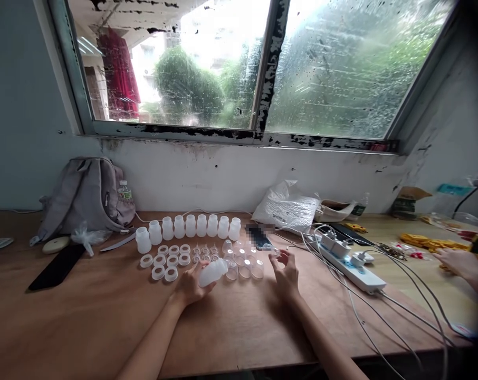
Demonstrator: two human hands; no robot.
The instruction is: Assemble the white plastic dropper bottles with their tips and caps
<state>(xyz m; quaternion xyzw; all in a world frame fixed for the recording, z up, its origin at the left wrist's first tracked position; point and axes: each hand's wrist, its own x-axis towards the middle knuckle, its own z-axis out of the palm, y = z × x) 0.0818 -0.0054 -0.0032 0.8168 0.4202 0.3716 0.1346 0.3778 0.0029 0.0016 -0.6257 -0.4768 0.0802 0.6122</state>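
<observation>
My left hand is closed around a frosted white baby bottle, which lies tilted with its neck toward the right. To its right, my right hand pinches a small, clear piece between thumb and fingers; its kind is too small to tell. Behind my left hand are several white bottle collar rings and several clear teats. Between my hands, clear domed caps stand in a cluster. Farther back, a curved row of matching open-necked bottles stands upright.
A power strip with plugs and trailing cables lies right of my right hand. At back left are a grey backpack and a black flat item. A silvery bag rests by the wall. Another person's hand is near yellow pieces.
</observation>
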